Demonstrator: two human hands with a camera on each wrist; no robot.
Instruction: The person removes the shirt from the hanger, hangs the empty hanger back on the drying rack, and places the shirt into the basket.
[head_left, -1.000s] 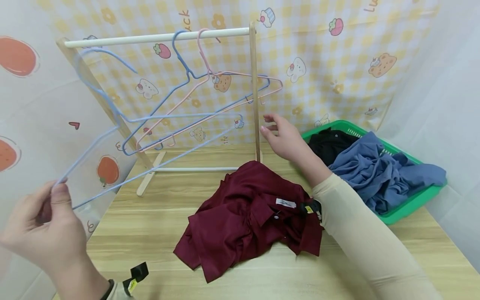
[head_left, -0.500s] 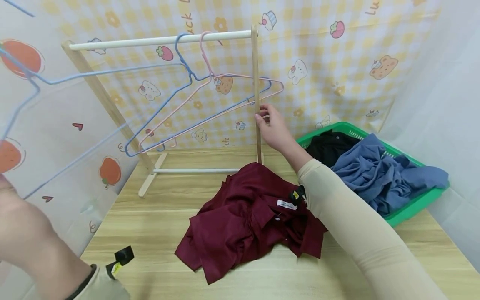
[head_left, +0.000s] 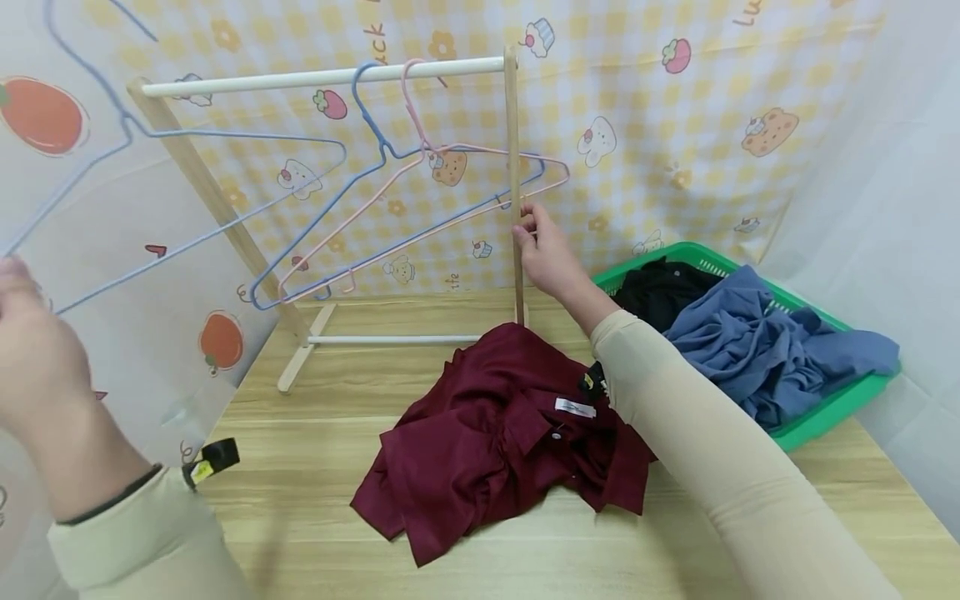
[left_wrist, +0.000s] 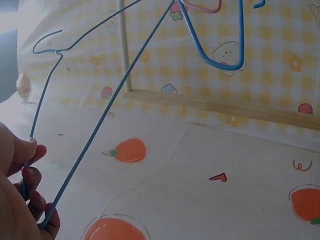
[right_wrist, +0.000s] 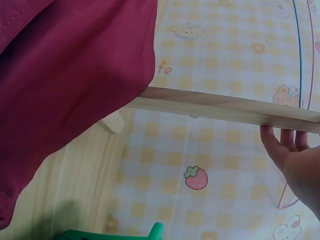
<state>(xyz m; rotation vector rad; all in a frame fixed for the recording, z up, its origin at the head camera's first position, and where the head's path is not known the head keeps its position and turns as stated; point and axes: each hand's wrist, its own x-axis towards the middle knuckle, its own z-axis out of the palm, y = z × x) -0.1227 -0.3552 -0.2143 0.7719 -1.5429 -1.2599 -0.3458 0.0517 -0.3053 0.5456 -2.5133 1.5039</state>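
Observation:
At the far left of the head view my left hand (head_left: pixel 45 367) grips a blue clothes hanger (head_left: pixel 225 134) by one lower corner. The left wrist view has fingers and thumb curled round this hanger's wire (left_wrist: pixel 102 118), its hook pointing away. My right hand (head_left: pixel 547 258) touches the right wooden post (head_left: pixel 514 150) of the drying rack with its fingertips. From the right wrist, the fingers (right_wrist: pixel 287 136) meet the post's near edge. A blue hanger (head_left: pixel 370 122) and a pink hanger (head_left: pixel 408 102) hang on the rack's white rail (head_left: pixel 247 81). A maroon shirt (head_left: pixel 465 450) lies crumpled below.
Behind my right forearm stands a green basket (head_left: pixel 828 425) holding a blue garment (head_left: pixel 750 350) and a black garment (head_left: pixel 660 287). The rack stands at the back of the wooden table (head_left: pixel 315 533), before a checked curtain (head_left: pixel 637 100).
My left hand has swung the blue hanger left, out of frame at its hook, then partly back right and up. My right hand has moved left and now touches the rack's post.

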